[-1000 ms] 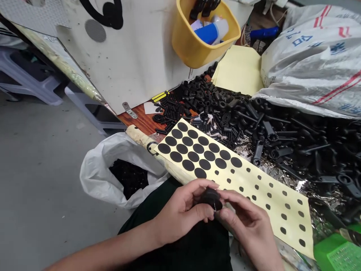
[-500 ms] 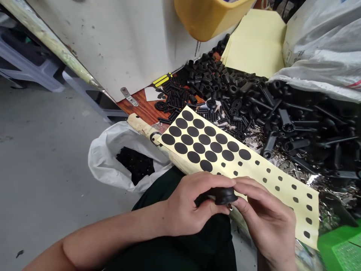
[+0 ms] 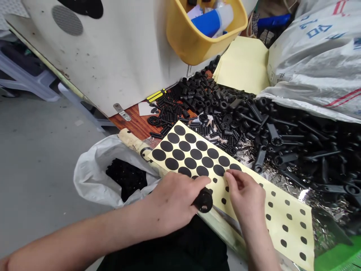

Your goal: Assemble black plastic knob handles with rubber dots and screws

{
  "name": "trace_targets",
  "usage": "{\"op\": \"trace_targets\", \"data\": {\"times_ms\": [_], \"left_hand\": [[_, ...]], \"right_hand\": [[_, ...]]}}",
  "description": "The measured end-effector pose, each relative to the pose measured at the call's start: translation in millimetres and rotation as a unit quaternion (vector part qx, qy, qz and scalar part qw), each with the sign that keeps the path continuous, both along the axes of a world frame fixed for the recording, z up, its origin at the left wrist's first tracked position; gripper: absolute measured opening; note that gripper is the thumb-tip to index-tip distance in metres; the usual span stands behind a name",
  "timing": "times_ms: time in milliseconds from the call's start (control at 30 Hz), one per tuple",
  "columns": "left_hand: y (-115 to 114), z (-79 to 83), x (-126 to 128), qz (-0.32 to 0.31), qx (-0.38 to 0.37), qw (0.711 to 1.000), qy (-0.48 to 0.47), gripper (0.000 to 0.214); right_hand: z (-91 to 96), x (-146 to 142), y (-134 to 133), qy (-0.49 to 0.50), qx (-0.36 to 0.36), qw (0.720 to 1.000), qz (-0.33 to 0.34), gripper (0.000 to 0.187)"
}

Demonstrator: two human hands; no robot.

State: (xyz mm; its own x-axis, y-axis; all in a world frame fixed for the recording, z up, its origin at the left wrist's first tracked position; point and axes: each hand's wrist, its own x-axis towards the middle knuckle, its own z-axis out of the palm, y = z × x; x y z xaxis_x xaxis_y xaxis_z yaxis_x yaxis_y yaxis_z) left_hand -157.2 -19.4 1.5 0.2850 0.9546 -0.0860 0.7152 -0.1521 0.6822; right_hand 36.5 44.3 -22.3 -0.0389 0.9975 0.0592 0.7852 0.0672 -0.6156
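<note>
Workbench [image 3: 134, 125] — black part [image 3: 204, 201], apparently round-ended

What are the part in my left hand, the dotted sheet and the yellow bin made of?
The part in your left hand: likely plastic, low-gloss, judging by its smooth, moulded-looking black end.
The dotted sheet: probably paper, perhaps coated, given its thin, flat look and smooth yellow face.
The yellow bin: apparently plastic, with a slight sheen and rounded, seamless-looking corners.

A yellow bin [image 3: 184, 43] (a blue object [image 3: 209, 23] inside) fronts the white panel [image 3: 121, 56] at the bench's [image 3: 132, 128] far edge; a metal bracket [image 3: 122, 112] sits at the panel's foot; pale stools [image 3: 26, 74] stand on the grey floor [image 3: 45, 162].
</note>
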Motion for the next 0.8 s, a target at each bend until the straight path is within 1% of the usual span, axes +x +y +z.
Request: {"op": "trace_targets", "data": {"times_ms": [67,133,200,267,400,500,567,667,733,800], "left_hand": [[17,4.5,0,-0.065,0.033,0.995,0.072,0.049],[33,9.1,2,-0.114,0.038,0.987,0.11,0.053],[47,11.5,4,-0.147,0.027,0.981,0.122,0.052],[56,11.0,7,-0.166,0.013,0.979,0.116,0.048],[64,6.0,9,-0.159,-0.007,0.981,0.11,0.043],[64,3.9,10,-0.137,-0.014,0.984,0.113,0.04],[63,3.8,10,-0.127,-0.02,0.986,0.108,0.039],[63,3.6,8,-0.123,-0.03,0.988,0.089,0.036],[63,3.1,7,-0.122,-0.034,0.989,0.074,0.033],[63,2.5,5,-0.108,-0.034,0.992,0.063,0.033]], "right_hand": [[-1.6,-8,0,-0.069,0.038,0.997,0.018,0.027],[-1.2,-13,-1,-0.095,0.051,0.994,0.029,0.024],[-0.5,-15,-1,-0.086,0.033,0.996,0.022,0.022],[-0.3,-14,-1,-0.056,-0.006,0.998,-0.011,0.021],[-1.5,-14,1,0.011,-0.099,0.991,-0.087,0.021],[-2.3,-14,2,0.064,-0.144,0.981,-0.111,0.024],[-2.0,-13,1,0.115,-0.157,0.975,-0.106,0.028],[-0.4,-12,-1,0.201,-0.171,0.961,-0.077,0.032],[0.0,-11,-1,0.232,-0.17,0.956,-0.057,0.03],[-1.4,-10,-1,0.24,-0.164,0.956,-0.042,0.026]]}}
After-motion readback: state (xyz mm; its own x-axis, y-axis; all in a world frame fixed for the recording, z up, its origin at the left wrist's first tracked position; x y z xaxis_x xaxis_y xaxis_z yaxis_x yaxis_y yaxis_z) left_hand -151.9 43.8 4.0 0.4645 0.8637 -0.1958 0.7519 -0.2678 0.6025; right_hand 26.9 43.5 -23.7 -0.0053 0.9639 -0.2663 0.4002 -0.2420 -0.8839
